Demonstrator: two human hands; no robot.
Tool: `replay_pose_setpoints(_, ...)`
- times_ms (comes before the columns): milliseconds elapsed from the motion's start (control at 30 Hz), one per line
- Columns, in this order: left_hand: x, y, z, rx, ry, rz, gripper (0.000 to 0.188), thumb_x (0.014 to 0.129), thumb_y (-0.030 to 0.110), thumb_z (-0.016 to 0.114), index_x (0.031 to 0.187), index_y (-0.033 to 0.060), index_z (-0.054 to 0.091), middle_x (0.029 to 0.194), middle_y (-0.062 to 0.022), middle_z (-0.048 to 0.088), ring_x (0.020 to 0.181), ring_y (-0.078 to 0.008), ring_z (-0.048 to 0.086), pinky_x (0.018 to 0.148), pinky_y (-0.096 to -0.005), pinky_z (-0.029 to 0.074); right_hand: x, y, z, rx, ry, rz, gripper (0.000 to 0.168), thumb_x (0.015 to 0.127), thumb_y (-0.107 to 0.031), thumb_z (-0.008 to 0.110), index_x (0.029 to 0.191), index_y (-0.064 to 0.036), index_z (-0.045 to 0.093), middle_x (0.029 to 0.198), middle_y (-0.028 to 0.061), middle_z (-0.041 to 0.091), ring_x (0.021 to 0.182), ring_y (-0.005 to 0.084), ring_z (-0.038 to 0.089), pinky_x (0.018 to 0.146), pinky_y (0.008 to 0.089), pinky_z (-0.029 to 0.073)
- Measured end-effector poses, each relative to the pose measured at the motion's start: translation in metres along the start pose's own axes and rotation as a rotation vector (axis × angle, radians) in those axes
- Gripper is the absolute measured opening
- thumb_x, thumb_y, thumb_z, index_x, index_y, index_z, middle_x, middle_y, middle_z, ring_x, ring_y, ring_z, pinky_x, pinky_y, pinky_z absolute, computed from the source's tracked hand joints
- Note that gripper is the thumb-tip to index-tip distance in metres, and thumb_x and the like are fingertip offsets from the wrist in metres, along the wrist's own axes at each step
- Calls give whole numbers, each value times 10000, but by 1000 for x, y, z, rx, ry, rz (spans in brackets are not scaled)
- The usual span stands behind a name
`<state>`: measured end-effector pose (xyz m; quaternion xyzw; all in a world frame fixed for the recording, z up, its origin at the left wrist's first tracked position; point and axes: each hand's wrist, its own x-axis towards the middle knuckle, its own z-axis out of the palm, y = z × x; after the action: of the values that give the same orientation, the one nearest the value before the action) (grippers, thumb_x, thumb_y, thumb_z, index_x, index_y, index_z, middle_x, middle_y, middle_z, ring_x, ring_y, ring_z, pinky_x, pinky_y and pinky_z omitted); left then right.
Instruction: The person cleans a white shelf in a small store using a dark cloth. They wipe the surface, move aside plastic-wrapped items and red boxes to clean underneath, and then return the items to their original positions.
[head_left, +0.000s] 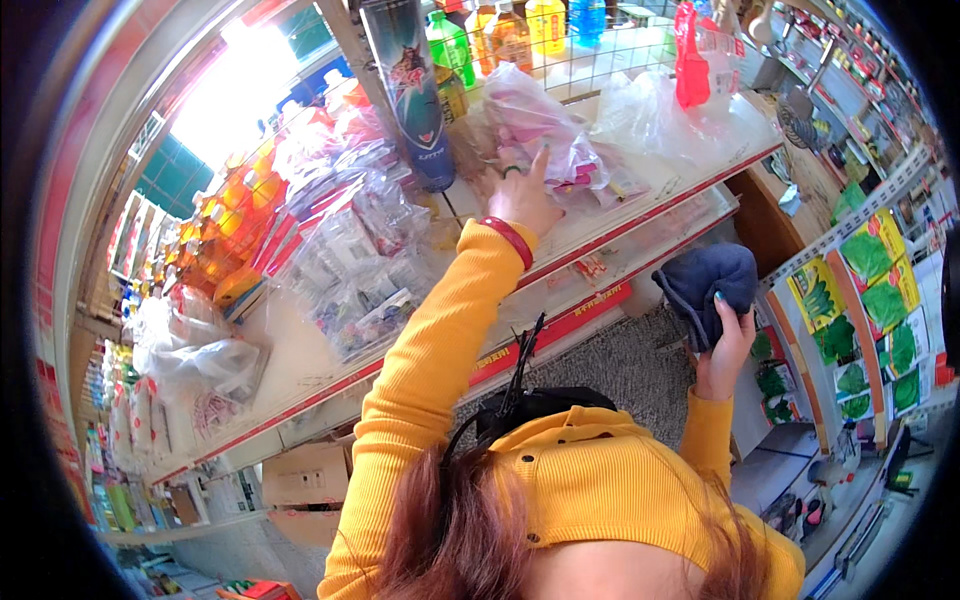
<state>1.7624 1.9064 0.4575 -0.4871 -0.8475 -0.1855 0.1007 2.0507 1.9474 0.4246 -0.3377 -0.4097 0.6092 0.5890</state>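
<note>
My left hand (521, 191) reaches over the white shelf (622, 199), with its fingers spread at the edge of a clear plastic bag (536, 120) holding pink and purple items. It wears a ring, and a red band circles the wrist. Just left of this hand stands a tall dark cylinder (411, 97) with printed artwork. Away from the shelf, my right hand (724, 349) grips a folded dark blue cloth (709, 289). Clear-wrapped small goods (367, 262) lie to the left of my left forearm.
Behind wire mesh (480, 67) stand drink bottles (546, 26). Orange bottles (232, 217) line the left. A white plastic bag (187, 345) sits farther along the shelf, and another bag (645, 112) lies to the right. Seed packets (866, 255) hang on a right-hand rack.
</note>
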Motion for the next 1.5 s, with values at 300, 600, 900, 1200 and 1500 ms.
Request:
replay_pose_setpoints(300, 15, -28, 4, -59, -200, 69, 638, 639, 455, 681, 1171, 157, 495, 730, -155, 621, 718, -315, 610, 657, -414, 478, 0, -4, -18, -7, 69, 55, 270, 756, -5, 536, 1025, 7, 547, 963, 62, 588, 871, 160, 573, 795, 271, 447)
replay_pose_setpoints(600, 43, 3, -38, -167, 12, 181, 595, 610, 53, 648, 1179, 157, 505, 1082, -167, 547, 953, -293, 551, 822, -346, 433, 82, 2, -48, 64, 5, 102, 233, 762, -8, 526, 993, -1, 552, 916, 53, 588, 835, 153, 570, 769, 279, 464)
replay_pose_setpoints(900, 157, 150, 86, 242, -258, 286, 408, 716, 158, 590, 1120, 208, 564, 1156, -183, 507, 1009, -340, 525, 858, -414, 429, 230, -33, -91, 41, -152, -35, 304, 736, 1, 548, 1041, 14, 557, 965, 24, 571, 877, 116, 520, 829, 242, 381)
replay_pose_setpoints(1200, 217, 114, 41, -491, 295, -459, 302, 864, 220, 474, 885, -41, 625, 717, -103, 631, 598, -176, 605, 533, -315, 481, 392, -31, 13, -680, -960, -564, 393, 647, -7, 533, 1038, -14, 575, 999, 180, 587, 954, 291, 559, 832, 330, 427)
replay_pose_setpoints(1500, 179, 143, 57, 7, 265, -275, 353, 800, 361, 488, 835, 47, 647, 813, -194, 605, 811, -358, 574, 716, -437, 435, 448, 73, 98, -1408, -1598, -580, 420, 666, -5, 442, 992, -176, 644, 942, 144, 621, 870, 269, 594, 764, 337, 466)
